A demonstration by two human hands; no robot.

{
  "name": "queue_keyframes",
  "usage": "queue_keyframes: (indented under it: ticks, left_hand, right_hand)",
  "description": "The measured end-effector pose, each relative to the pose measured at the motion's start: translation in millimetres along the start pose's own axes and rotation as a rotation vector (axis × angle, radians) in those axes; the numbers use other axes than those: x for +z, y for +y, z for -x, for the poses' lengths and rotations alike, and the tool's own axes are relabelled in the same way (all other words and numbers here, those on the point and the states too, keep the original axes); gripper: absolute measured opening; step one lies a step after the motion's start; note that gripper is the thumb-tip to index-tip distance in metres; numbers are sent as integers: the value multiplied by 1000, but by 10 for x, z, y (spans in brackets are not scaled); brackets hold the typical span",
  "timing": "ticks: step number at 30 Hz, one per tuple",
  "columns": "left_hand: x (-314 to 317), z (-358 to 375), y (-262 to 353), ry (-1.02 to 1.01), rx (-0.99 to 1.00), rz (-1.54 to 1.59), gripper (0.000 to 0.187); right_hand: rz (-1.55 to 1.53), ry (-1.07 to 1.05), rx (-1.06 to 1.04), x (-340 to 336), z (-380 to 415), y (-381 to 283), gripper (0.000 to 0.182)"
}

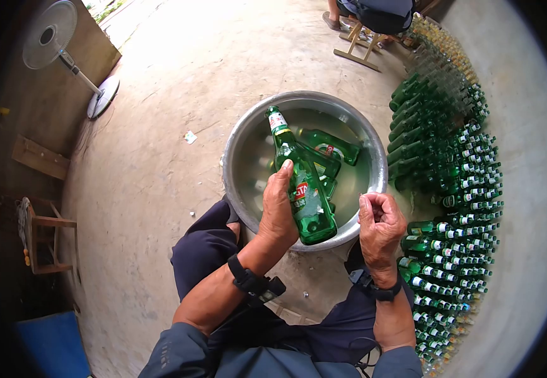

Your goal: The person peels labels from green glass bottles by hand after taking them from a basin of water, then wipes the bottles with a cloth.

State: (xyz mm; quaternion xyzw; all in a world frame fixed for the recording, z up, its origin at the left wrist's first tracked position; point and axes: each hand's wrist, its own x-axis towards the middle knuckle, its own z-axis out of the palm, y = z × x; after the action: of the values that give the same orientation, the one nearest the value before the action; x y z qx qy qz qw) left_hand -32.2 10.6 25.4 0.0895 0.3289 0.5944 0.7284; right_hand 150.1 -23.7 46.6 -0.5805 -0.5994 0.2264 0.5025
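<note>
- Dozens of green glass bottles (450, 189) lie stacked in rows on the concrete floor (160, 126) along the person's right side, their necks pointing outward, some with labels showing.
- One wide metal basin (239, 145) sits on the floor just in front of the person's knees, holding cloudy water.
- Several green bottles (330, 146) lie on their sides in that water, partly sunk, one with a red label facing up.
- One pedestal fan (50, 34) stands at the far left by a brown wall, well apart from the basin.
- One wooden stool (48, 236) stands at the left edge; another person sits on a wooden seat at the top, seen only in part.
- One green beer bottle (302, 186) is held over the near side of the basin, tilted, neck pointing away and up-left, base toward the person, its red label partly peeled.
- Left hand (278, 211) wraps around the bottle's body, fingers closed on it, thumb up along the glass.
- Right hand (379, 223) hovers just beside the bottle's base at the basin rim, fingers curled loosely inward; whether it pinches anything I cannot tell.
</note>
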Motion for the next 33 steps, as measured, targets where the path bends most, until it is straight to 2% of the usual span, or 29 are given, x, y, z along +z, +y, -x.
queue_keyframes:
  ticks: [5, 10, 18, 21, 23, 24, 26, 27, 29, 33]
  left_hand:
    - [-62, 18, 178, -95, 50, 4, 41]
    - [-80, 78, 357, 82, 90, 83, 38]
    - [-223, 102, 499, 100, 105, 120, 36]
    - [-248, 95, 521, 92, 102, 126, 35]
    - [-252, 94, 522, 109, 99, 122, 35]
    - [-265, 92, 523, 111, 100, 124, 35]
    - [-292, 97, 514, 136, 84, 102, 35]
    - [-281, 102, 504, 134, 81, 108, 35]
    - [-256, 129, 473, 145, 47, 108, 36]
    - [-388, 97, 350, 144, 12, 98, 37]
  right_hand:
    - [-25, -12, 14, 27, 13, 12, 6]
    - [-22, -20, -2, 43, 7, -23, 7]
    - [-125, 62, -18, 166, -9, -174, 8]
    - [-163, 39, -59, 242, -16, -237, 8]
    - [-74, 21, -218, 250, -28, -251, 10]
    - [-74, 18, -218, 255, -44, -211, 10]
    - [85, -77, -42, 235, -120, -3, 13]
    - [130, -248, -29, 203, -200, 141, 19]
    - [556, -456, -115, 207, -163, 582, 40]
    - [684, -565, -142, 334, -152, 1209, 52]
